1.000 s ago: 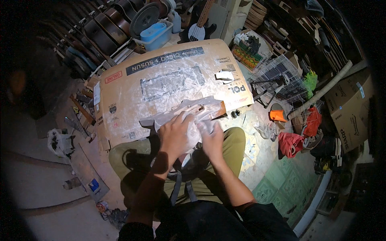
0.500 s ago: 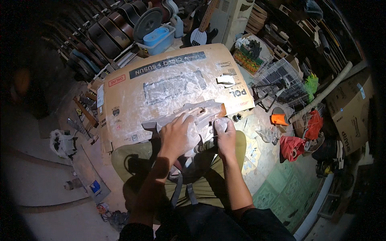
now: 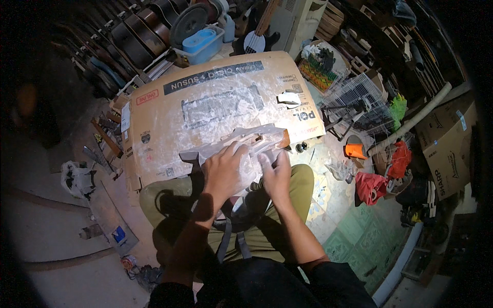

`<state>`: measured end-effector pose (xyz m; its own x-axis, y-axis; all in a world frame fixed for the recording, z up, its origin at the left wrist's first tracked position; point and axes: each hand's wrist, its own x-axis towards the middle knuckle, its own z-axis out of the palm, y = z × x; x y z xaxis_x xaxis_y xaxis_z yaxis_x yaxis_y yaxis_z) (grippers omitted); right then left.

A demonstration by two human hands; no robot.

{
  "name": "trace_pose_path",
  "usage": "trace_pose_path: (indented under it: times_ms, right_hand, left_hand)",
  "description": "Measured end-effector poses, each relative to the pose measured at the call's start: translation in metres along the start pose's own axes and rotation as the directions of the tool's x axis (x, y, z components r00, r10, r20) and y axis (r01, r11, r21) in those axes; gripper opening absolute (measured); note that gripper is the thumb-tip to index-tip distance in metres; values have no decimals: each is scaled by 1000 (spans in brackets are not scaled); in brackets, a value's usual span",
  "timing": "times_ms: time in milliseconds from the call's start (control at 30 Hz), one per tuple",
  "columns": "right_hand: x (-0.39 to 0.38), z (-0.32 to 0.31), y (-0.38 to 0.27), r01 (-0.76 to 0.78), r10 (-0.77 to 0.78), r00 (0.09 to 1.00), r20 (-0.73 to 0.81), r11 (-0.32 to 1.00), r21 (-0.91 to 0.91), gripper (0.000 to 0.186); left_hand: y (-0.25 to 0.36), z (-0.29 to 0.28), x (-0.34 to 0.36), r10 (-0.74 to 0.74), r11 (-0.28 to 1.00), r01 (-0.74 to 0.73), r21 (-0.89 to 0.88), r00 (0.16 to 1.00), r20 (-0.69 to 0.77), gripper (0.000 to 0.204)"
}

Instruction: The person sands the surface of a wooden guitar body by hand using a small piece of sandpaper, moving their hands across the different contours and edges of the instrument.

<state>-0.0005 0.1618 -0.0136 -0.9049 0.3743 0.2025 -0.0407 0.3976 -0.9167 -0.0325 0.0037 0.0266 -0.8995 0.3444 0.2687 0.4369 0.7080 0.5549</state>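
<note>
A carved wooden piece [image 3: 264,133], coated in pale dust, lies over my lap against the near edge of a flattened cardboard sheet [image 3: 167,120]. A dark pointed part sticks out at its left, and its right end is bare brown. My left hand [image 3: 223,169] grips it from above, fingers curled over its top. Close by, my right hand [image 3: 277,177] is closed, its thumb and fingers bent against the piece's right part. Whatever those fingers hold is hidden. A folded white scrap [image 3: 289,98] rests on the cardboard beyond my right hand.
Several guitars [image 3: 138,33] stand at the far left, beside a clear tub [image 3: 210,49] with blue containers. To the right are a white wire rack [image 3: 354,102], an orange object [image 3: 355,151] and red cloth [image 3: 371,187]. A small dark round object [image 3: 302,147] sits beside the cardboard.
My right hand has shifted left and slightly up along the wooden piece, nearer my left hand. My left hand stays on the piece in nearly the same place.
</note>
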Motion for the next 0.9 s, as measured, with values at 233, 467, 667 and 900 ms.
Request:
trace_pose_path:
  times_ms: [233,467,667,900]
  right_hand:
    - [4,0,8,-1,1,1000,-4,1000,-28,22]
    - [-2,-1,0,-201,200,980,-18,978,-62,24]
    - [-12,12,-2,10,-8,998,-57,999,41,22]
    - [-14,8,4,-2,2,1000,-19,999,33,25]
  left_hand:
    - [5,-4,6,-81,994,87,-66,992,97,47]
    - [-3,4,-3,36,999,-36,21,999,-36,48]
    - [1,1,0,46,999,-47,-24,999,-21,47]
    - [1,3,1,-29,999,30,-25,998,56,44]
